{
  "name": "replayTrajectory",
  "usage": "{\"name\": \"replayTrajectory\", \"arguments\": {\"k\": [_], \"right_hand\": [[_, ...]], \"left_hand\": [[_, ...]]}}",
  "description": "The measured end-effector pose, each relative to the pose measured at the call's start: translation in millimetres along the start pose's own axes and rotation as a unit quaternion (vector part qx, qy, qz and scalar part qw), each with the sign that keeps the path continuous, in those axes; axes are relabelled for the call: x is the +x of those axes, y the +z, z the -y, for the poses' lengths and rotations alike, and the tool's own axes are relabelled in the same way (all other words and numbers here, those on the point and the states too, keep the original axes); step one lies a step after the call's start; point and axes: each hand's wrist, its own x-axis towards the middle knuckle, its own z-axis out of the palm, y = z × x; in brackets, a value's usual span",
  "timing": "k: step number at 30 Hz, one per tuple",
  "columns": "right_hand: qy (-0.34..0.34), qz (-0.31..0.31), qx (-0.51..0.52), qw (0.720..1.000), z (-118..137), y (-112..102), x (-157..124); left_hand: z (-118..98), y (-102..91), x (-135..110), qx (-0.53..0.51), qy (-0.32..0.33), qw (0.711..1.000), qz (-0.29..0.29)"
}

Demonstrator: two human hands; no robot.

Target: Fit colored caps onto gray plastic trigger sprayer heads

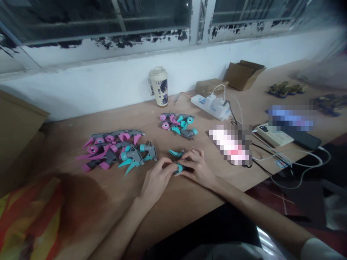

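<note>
At the table's near edge, my left hand (pixel 159 177) and my right hand (pixel 199 168) are both closed around one grey trigger spray head with a teal collar (pixel 178 168). The left fingertips pinch the collar from the left, while the right fingers hold the grey body, mostly hiding it. A teal trigger (pixel 175 153) shows just above the hands; whether it belongs to the held piece I cannot tell. Left of my hands lies a pile of grey spray heads (pixel 116 150) with pink or teal triggers and collars. Beyond the hands is a smaller mixed group of spray heads (pixel 177 124).
A cream coffee cup (pixel 161 88) stands by the wall. To the right are a white power strip (pixel 211 106), cables, a power bank (pixel 273 134) and blurred-out items. An open cardboard box (pixel 242 76) sits behind. A red and yellow bag (pixel 32 220) is at the lower left.
</note>
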Motion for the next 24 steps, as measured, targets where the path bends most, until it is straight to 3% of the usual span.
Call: {"name": "replayTrajectory", "arguments": {"k": [5,18,24], "right_hand": [[0.018,-0.001,0.003,1.000,0.8,-1.3,1.3],[0.075,-0.049,0.059,0.994,-2.2,-7.4,3.0],[0.064,-0.062,0.096,0.991,5.7,-6.9,3.5]], "left_hand": [[-0.9,6.1,2.1,-0.071,-0.011,0.995,-0.076],[-6.8,-1.6,0.2,-0.079,-0.016,0.988,-0.132],[-2.7,0.9,-1.9,-0.084,0.024,0.979,-0.185]]}}
